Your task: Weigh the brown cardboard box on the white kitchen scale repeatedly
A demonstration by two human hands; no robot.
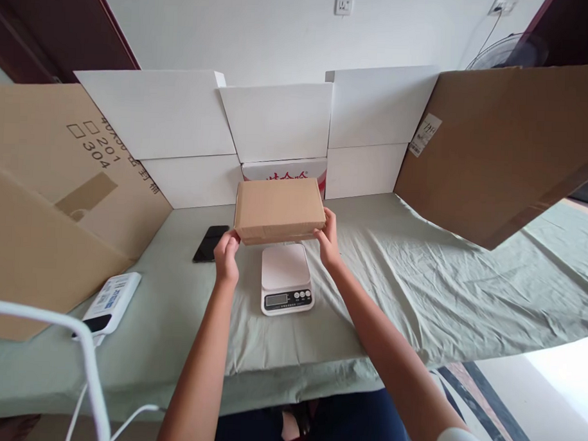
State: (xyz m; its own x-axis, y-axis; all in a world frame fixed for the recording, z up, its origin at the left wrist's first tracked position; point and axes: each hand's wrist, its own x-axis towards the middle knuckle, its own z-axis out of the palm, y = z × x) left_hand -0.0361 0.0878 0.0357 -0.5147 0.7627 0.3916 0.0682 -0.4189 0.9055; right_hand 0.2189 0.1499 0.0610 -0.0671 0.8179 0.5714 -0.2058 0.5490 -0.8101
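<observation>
Both my hands grip a closed brown cardboard box (pixel 281 207) by its lower near corners. My left hand (pixel 227 250) is closed on the left corner, and my right hand (pixel 328 238) is closed on the right one. Below and nearer to me sits a white kitchen scale (pixel 287 272) with a small display and several round buttons on its front. The box is held above the scale's far end and hides that part. Just left of my left hand, a black phone (pixel 210 243) lies flat on the cloth.
A green cloth (pixel 369 274) covers the table. White panels (pixel 278 123) stand along the back, with large brown cardboard sheets at the left (pixel 49 192) and right (pixel 499 144). A white power bank-like device (pixel 112 301) lies at left, near a white curved tube (pixel 84 342).
</observation>
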